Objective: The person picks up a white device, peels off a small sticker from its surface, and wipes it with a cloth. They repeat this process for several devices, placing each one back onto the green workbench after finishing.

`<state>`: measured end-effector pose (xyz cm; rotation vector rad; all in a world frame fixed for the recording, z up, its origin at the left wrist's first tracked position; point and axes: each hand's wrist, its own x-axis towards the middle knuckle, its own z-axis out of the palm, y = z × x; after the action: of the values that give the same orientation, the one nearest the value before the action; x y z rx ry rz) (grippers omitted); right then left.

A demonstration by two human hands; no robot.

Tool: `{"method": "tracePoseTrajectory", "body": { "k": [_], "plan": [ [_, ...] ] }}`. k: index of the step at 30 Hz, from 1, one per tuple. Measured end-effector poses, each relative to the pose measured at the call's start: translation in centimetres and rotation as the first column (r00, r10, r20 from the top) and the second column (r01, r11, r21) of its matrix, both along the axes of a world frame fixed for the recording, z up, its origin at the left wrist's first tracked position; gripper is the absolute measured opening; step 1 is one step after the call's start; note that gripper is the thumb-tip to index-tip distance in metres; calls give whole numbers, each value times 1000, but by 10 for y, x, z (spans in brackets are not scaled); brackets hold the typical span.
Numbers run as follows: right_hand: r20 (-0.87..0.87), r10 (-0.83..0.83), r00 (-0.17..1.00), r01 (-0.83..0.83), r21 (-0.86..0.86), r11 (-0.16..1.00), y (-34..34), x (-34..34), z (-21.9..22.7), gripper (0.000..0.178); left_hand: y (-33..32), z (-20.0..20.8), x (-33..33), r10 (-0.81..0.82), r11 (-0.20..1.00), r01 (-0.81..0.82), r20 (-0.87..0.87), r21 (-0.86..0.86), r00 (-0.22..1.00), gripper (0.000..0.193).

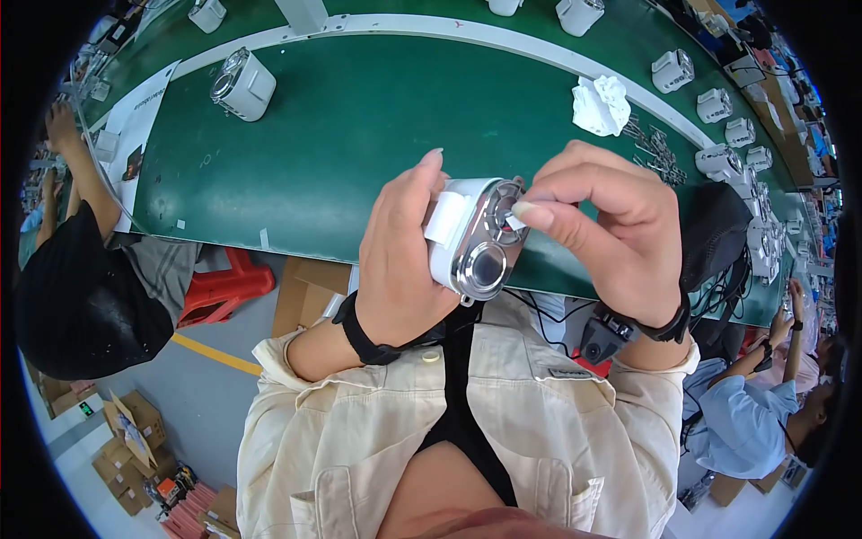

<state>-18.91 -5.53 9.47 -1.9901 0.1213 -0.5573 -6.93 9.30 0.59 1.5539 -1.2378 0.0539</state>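
Below the edge of the green table [341, 117] we see an open cardboard box [310, 286], partly cut off from view by the tabletop; we cannot make out its contents. More cartons [117, 467] stand piled at the lower left, their insides hidden. On the right lies a black bag [714, 229], cables beside it, and we cannot see into it.

The white device [449, 235] is held up in front of the chest, near the table edge, its silver face tilted rightward. The left hand [402, 238] grasps its body from the left, hiding part of that side. The right hand [620, 216] pinches a small white piece [514, 222] between thumb and forefinger at the silver face; the fingertips cover most of it, so we cannot tell its shape.
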Motion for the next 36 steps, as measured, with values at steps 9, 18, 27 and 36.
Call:
{"method": "tracePoseTrajectory", "body": {
  "k": [9, 18, 27, 36],
  "plan": [
    [279, -79, 957, 231, -567, 790, 10, 1, -13, 19, -3, 0, -1, 145, 989, -138, 185, -48, 972, 76],
    [340, -243, 909, 413, -644, 644, 30, -4, -16, 20, -1, 11, -7, 192, 978, -206, 289, 17, 938, 85],
    [373, -199, 906, 418, -721, 552, 34, -6, -22, 31, -2, 8, -2, 188, 982, -187, 320, -36, 929, 78],
    [96, -179, 979, 203, -515, 833, 19, -8, -22, 39, 1, 0, -3, 106, 993, -109, 60, 51, 993, 76]
  ]
}}
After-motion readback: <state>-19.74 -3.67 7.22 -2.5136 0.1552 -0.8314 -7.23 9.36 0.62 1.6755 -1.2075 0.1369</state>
